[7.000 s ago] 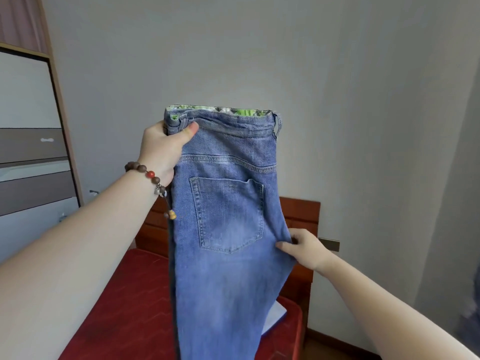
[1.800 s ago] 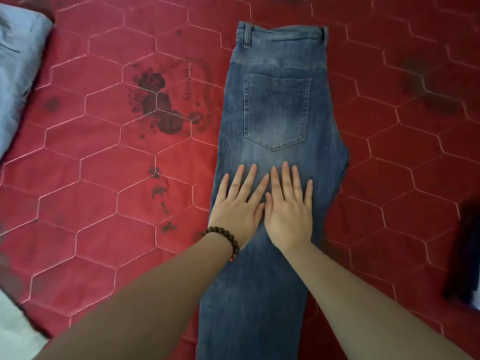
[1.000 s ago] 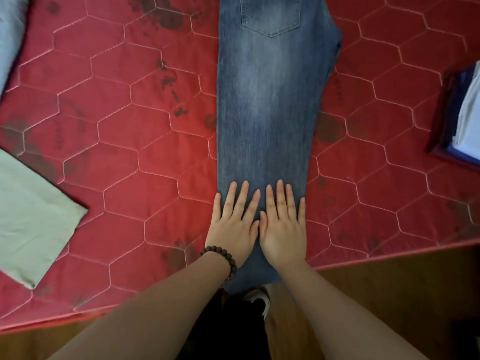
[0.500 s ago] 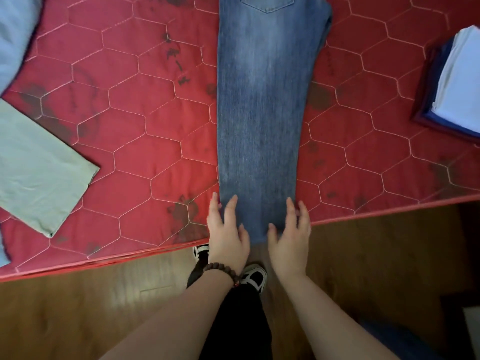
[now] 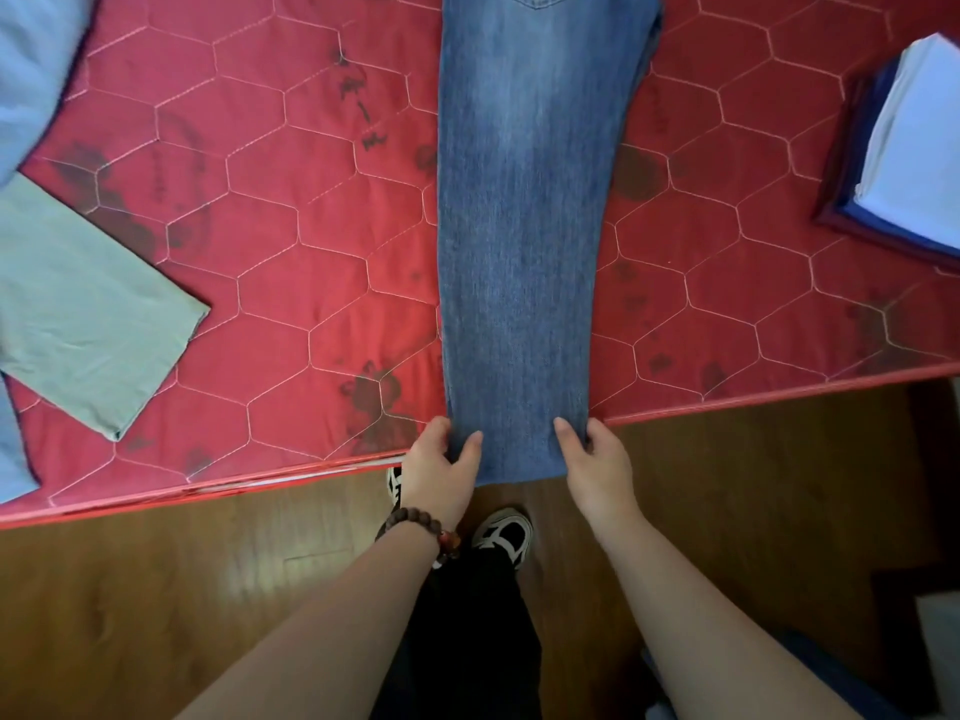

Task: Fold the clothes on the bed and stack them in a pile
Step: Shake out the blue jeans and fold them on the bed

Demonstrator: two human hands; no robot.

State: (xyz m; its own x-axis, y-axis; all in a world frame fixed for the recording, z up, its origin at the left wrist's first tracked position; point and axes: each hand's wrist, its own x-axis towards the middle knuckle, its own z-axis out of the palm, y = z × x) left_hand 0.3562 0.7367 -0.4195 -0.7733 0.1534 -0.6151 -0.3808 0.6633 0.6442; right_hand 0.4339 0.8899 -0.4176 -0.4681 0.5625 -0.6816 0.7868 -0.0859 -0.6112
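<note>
Blue jeans (image 5: 524, 210), folded lengthwise, lie straight down the middle of the red quilted mattress (image 5: 291, 262). Their leg hems hang just over the bed's near edge. My left hand (image 5: 439, 472) pinches the left corner of the hems, thumb on top. My right hand (image 5: 597, 467) pinches the right corner the same way. A folded pile (image 5: 909, 148) of white and dark blue clothes sits at the right edge of the bed.
A pale green garment (image 5: 88, 309) lies flat at the left, with light blue cloth (image 5: 31, 65) above it. The wooden floor (image 5: 208, 589) runs along the bed's near edge, where my shoes (image 5: 501, 535) stand.
My hands slid down the jeans' legs to the hems, smoothing them, then went from flat and open to pinching the two hem corners at the bed's edge.
</note>
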